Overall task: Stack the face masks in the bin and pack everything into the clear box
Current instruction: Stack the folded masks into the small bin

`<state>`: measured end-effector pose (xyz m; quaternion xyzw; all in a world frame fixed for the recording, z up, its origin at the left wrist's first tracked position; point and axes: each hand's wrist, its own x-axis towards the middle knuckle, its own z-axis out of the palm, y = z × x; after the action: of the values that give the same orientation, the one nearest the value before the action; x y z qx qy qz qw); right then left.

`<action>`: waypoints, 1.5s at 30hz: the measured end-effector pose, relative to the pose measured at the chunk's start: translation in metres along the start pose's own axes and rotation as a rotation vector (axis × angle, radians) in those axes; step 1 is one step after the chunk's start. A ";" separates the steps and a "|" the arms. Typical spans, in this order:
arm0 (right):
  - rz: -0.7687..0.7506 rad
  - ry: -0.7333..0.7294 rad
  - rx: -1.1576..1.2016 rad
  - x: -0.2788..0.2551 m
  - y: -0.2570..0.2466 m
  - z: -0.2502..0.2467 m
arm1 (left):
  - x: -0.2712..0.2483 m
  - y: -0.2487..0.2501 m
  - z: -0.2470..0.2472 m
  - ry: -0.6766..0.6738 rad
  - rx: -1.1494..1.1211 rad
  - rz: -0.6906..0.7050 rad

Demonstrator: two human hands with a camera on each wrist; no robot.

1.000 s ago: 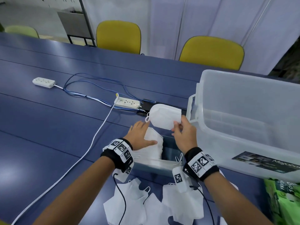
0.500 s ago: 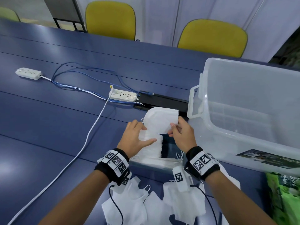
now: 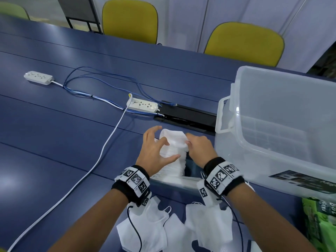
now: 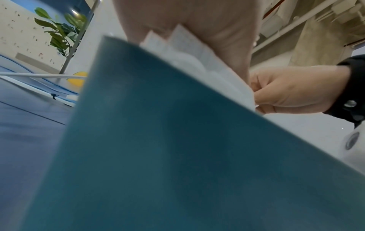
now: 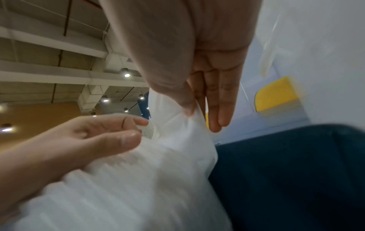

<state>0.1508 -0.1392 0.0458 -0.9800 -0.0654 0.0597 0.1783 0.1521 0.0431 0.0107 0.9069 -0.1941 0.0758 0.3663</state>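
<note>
head view, right hand [image 3: 199, 150] pinching top mask [image 3: 173, 138] edge

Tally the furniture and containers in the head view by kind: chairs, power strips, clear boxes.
Yellow chairs: 2
Green chair: 1
Power strips: 2
Clear box: 1
Total: 6
</note>
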 end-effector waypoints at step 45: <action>-0.022 -0.285 0.162 0.021 -0.011 0.002 | 0.005 -0.011 0.004 -0.219 -0.071 -0.200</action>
<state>0.1698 -0.1250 0.0465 -0.9433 -0.0959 0.2011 0.2462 0.1610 0.0464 0.0020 0.9111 -0.1442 -0.0673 0.3803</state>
